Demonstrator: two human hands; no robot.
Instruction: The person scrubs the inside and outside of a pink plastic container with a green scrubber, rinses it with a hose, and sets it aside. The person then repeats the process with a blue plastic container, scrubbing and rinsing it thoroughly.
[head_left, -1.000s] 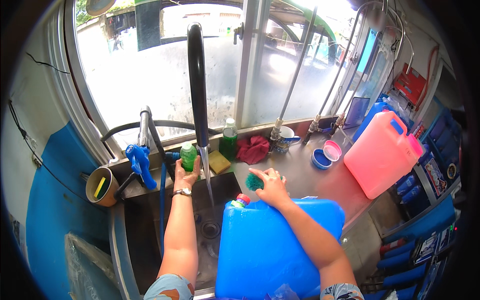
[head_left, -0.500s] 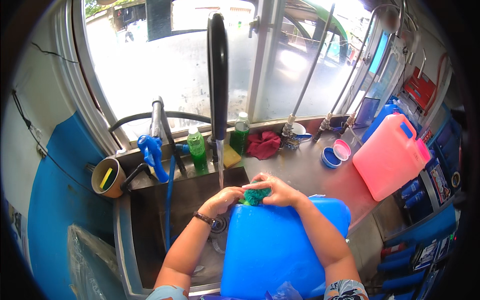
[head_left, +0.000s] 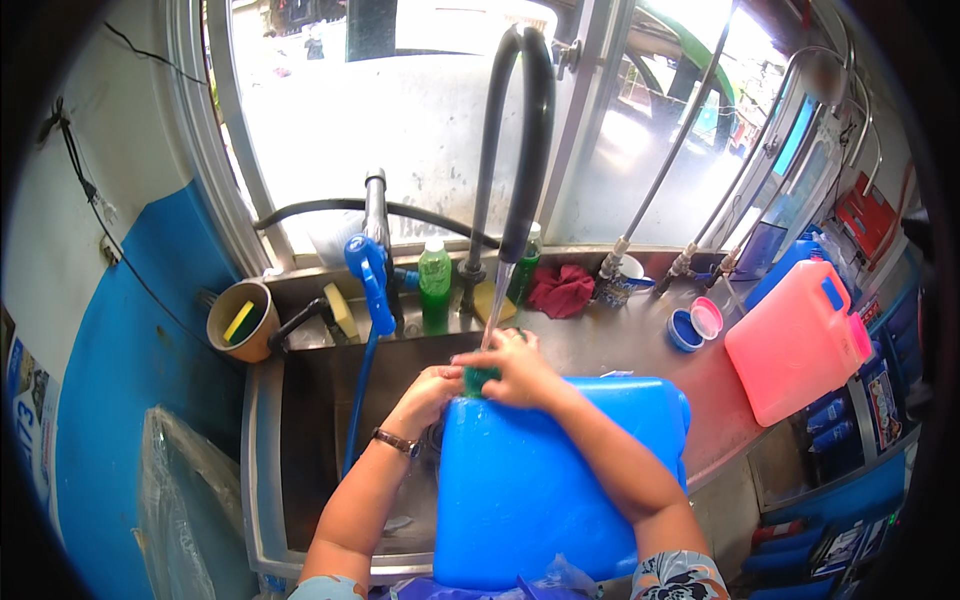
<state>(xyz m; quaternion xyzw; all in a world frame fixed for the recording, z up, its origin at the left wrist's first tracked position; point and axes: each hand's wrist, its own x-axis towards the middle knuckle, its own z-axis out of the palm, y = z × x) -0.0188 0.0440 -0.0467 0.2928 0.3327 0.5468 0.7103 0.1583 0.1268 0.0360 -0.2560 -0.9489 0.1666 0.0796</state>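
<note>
A large blue plastic jug point(head_left: 560, 480) lies across the sink's right side in front of me. At its far left corner, my right hand point(head_left: 522, 368) grips a green scouring pad point(head_left: 480, 380). My left hand point(head_left: 432, 388), with a dark watch on the wrist, is closed beside the pad at the same corner. What its fingertips pinch is hidden. A stream of water point(head_left: 498, 295) falls from the black faucet hose point(head_left: 528, 150) close to my right hand's fingers.
The steel sink point(head_left: 262, 480) lies under my arms. Behind it stand a green soap bottle point(head_left: 434, 285), a yellow sponge point(head_left: 492, 300), a maroon cloth point(head_left: 560, 292) and a blue-handled tap point(head_left: 370, 280). A pink jug point(head_left: 795, 345) and a blue lid point(head_left: 685, 330) sit on the right counter.
Both hands and the pad have moved slightly left along the jug's far edge. My right hand now reaches nearer the water stream. The view has shifted a little.
</note>
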